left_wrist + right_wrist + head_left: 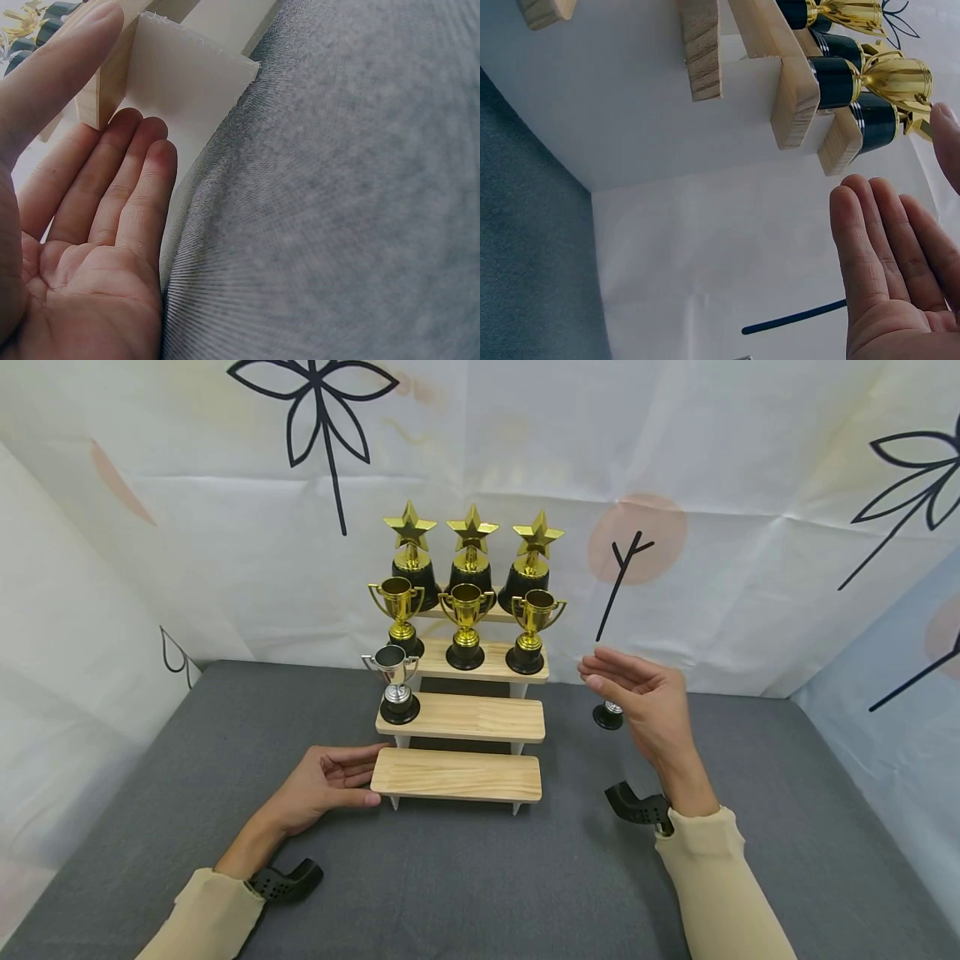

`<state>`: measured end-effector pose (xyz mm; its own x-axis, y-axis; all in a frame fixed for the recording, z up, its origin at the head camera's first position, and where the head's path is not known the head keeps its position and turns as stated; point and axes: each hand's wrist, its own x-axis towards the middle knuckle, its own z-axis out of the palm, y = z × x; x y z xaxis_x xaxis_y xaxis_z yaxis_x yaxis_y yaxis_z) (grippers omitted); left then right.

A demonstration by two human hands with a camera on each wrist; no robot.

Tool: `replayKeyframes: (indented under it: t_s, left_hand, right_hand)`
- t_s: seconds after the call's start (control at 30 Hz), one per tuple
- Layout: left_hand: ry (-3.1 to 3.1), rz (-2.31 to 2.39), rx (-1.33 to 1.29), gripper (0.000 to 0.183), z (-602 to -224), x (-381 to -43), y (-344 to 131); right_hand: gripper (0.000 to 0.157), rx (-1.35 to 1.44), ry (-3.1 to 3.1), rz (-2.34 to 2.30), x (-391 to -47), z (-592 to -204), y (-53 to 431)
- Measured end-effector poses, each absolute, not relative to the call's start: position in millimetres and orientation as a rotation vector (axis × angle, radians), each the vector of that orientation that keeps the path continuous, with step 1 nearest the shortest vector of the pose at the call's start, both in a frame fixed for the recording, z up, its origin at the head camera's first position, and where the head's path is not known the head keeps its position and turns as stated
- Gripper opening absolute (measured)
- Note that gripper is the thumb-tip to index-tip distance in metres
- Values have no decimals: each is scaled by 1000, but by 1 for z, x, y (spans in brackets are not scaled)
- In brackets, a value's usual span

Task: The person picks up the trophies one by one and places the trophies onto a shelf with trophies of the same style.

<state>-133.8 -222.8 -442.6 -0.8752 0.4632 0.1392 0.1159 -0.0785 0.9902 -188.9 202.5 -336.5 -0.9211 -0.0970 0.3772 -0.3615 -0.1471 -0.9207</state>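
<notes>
A stepped wooden display stand [457, 774] stands mid-table. My left hand [322, 789] is at the left end of its lowest board, fingers extended; in the left wrist view the fingertips [154, 127] reach beside the board's end [112, 82] and the white side support [187, 75]. Whether they press on it, I cannot tell. To the stand's right, my right hand [648, 697] hovers with straight fingers, holding nothing. Behind it a small trophy [608, 717] with a black base and silver stem is mostly hidden. One silver trophy cup [393, 677] occupies the left of the second-lowest board.
Three gold trophy cups [465, 610] line the board above, and three gold star trophies [472, 539] line the top board. Grey cloth [300, 718] covers the table. A white patterned curtain [510, 452] hangs close behind the stand.
</notes>
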Motion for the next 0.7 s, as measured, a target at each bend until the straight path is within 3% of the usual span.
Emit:
replayKeyframes:
  t_s: [0.7]
  left_hand:
    - [1933, 2054, 623, 74, -443, -134, -223]
  right_hand:
    - [39, 486, -1871, 2212, -188, -349, 220]
